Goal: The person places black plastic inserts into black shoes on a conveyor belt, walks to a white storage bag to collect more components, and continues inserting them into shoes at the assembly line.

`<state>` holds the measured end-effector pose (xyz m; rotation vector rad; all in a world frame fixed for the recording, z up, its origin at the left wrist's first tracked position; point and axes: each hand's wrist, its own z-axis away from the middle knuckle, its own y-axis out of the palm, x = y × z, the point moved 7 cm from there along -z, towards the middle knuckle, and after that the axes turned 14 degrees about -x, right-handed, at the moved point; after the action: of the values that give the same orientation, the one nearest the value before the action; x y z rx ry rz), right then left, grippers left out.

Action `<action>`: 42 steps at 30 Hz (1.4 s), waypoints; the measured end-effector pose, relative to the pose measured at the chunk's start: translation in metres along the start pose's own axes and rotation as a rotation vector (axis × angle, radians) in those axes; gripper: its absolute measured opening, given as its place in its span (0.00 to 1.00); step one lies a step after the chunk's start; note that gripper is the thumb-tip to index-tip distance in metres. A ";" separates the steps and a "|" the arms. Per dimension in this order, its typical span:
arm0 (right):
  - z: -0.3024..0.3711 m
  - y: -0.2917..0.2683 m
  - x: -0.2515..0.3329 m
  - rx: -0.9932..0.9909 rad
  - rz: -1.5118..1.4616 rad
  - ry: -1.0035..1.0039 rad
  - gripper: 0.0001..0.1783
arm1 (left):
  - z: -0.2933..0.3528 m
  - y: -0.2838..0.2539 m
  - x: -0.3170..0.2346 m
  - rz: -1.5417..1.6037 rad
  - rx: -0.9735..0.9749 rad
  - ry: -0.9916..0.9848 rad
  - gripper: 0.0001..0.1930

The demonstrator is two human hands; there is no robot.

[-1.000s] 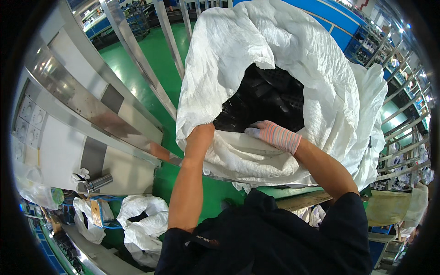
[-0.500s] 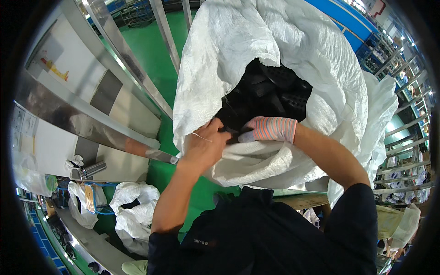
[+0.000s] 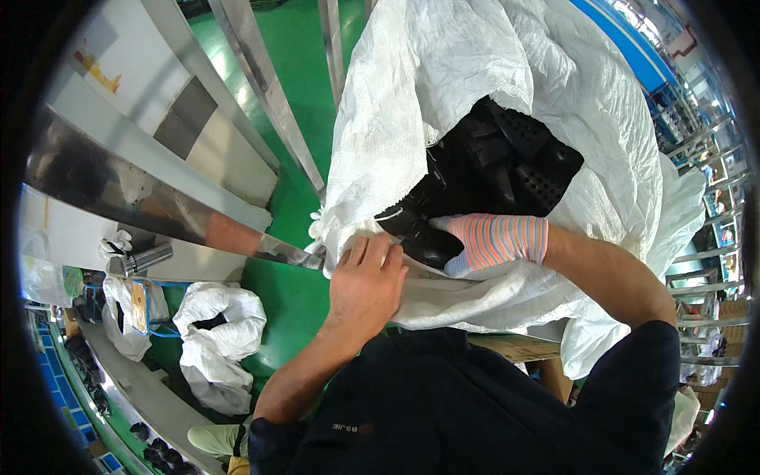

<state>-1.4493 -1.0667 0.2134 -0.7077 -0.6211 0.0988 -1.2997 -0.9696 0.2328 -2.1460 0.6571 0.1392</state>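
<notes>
A large white woven sack [image 3: 467,47] stands before me, its mouth showing several black molded shoes [image 3: 546,178], some with round holes. My right hand [image 3: 499,241], in a striped knit glove with grey fingertips, is closed on a glossy black shoe [image 3: 427,241] at the near side of the mouth. Its fingertips are partly hidden by the shoe. My bare left hand [image 3: 366,281] lies on the near left rim of the sack, fingers bent over the white fabric, just left of that shoe.
Metal bars [image 3: 269,87] and a broad metal rail [image 3: 150,202] run along the left side of the sack. Smaller white sacks [image 3: 222,340] stand at lower left on the green floor [image 3: 277,309]. A cardboard box [image 3: 514,348] sits under the sack's near edge; racks line the right.
The black shoe has come up into view at the near rim, held by my right hand. My left hand has shifted down along the rim. The whole view has swung a little.
</notes>
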 end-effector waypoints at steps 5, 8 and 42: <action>0.009 0.004 0.017 -0.097 0.080 -0.047 0.51 | 0.009 -0.002 0.011 -0.030 -0.094 0.013 0.11; 0.007 -0.005 0.004 -0.159 0.024 0.013 0.49 | 0.018 -0.004 0.010 -0.040 -0.100 0.050 0.11; 0.015 -0.050 -0.074 -0.909 0.417 0.164 0.13 | -0.022 0.067 -0.024 -0.149 0.517 0.059 0.10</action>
<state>-1.5240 -1.1175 0.2166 -1.7051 -0.3279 0.1423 -1.3566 -1.0100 0.2063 -1.6939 0.4979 -0.1612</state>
